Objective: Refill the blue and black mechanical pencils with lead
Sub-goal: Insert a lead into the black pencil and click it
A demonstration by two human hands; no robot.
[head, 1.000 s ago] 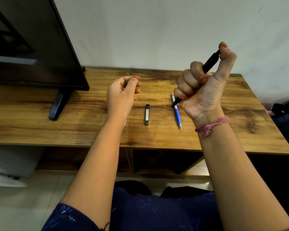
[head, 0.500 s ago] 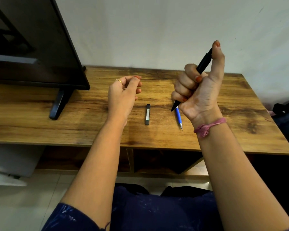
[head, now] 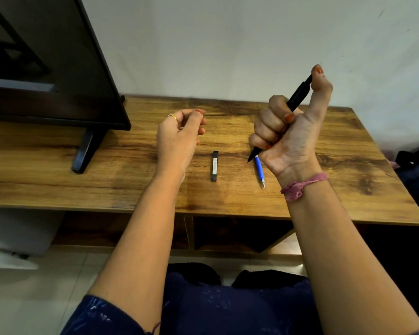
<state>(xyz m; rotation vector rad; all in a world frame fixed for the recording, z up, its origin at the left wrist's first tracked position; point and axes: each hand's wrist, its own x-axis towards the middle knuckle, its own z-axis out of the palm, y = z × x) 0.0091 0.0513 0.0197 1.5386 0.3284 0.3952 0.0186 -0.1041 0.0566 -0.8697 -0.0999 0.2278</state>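
My right hand (head: 290, 139) is raised above the table, fist shut on the black mechanical pencil (head: 298, 97). The pencil is tilted with its tip down-left, and my thumb rests against its top end. The blue mechanical pencil (head: 259, 169) lies on the wooden table (head: 348, 146) just below that fist, tip toward me and upper part hidden by the hand. A slim dark lead case (head: 214, 166) lies to its left. My left hand (head: 179, 139) hovers left of the case with thumb and fingertips pinched together. I see nothing between them.
A black TV screen (head: 46, 68) on a stand foot (head: 85, 153) fills the table's left part. A white wall runs behind. The table's front edge is near my lap, with an open shelf under it. Dark cloth lies at the far right.
My right hand has shifted slightly left with the black pencil, which now stands a bit steeper. The thumb stays on its top end. My left hand has barely moved.
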